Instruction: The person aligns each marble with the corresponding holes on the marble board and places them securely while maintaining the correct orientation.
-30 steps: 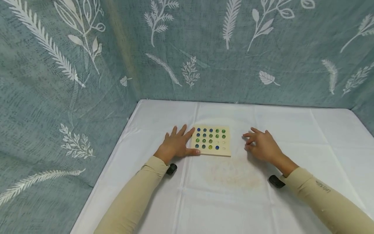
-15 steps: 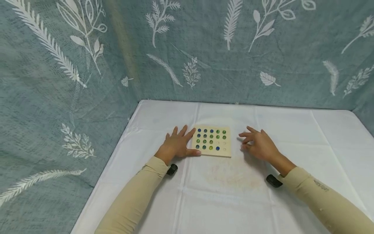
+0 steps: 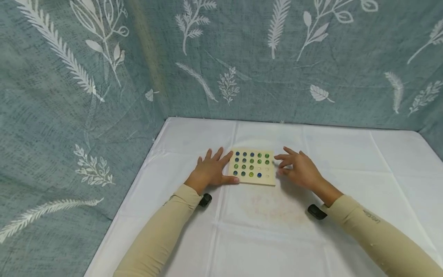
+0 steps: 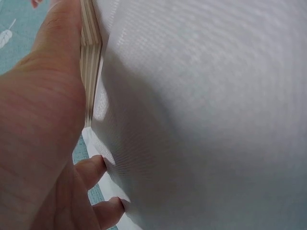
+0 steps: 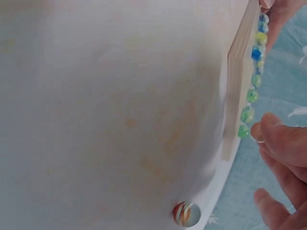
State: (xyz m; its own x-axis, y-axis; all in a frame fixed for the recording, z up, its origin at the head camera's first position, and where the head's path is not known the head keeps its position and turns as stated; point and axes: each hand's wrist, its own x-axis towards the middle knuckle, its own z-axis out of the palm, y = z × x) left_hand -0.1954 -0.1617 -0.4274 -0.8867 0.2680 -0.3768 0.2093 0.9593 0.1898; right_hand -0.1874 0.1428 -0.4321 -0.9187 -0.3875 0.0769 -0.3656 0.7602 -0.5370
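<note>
A square wooden board point(image 3: 252, 181) lies flat on the white cloth, its holes filled with several blue and green marbles point(image 3: 252, 161); a few holes at its right side look empty. My left hand point(image 3: 210, 169) lies flat beside the board, fingers against its left edge point(image 4: 90, 57) and thumb along the front corner. My right hand point(image 3: 295, 167) hovers at the board's right edge, its fingers point(image 5: 279, 139) loosely spread and close to the nearest green marbles point(image 5: 247, 115). I see nothing held between them.
The white-covered table point(image 3: 277, 227) has a faint orange stain in front of the board. One striped marble point(image 5: 186, 213) lies loose on the cloth beyond the board. Teal leaf-print fabric point(image 3: 104, 96) walls the back and left. Black wrist cameras point(image 3: 316, 212) sit by both sleeves.
My right hand has slid left across the cloth, from well clear of the board to its right edge. The left hand and the board have stayed put.
</note>
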